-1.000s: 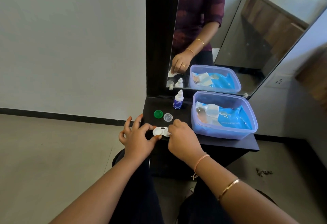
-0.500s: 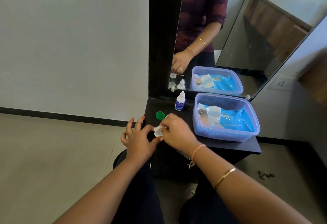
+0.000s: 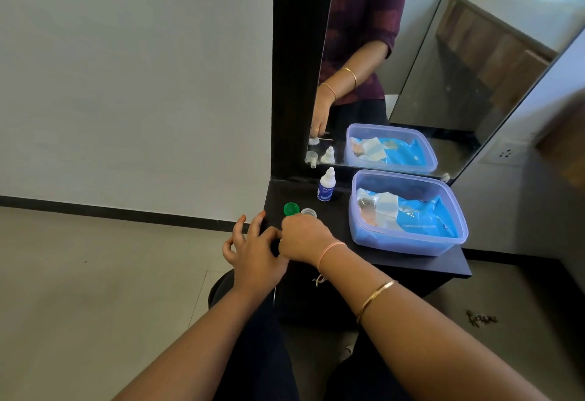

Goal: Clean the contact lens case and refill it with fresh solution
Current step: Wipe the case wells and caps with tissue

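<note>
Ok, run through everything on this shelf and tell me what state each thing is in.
Bottle: upright, seemingly capped.
Green cap: off, lying on the shelf.
Clear cap: off, beside it, partly behind the right hand.
Tub: open, no lid, blue pouch inside.
Case: hidden under the hands.
Left hand: fingers spread, thumb side meeting the right hand.
Right hand: fingers curled, contents hidden.
</note>
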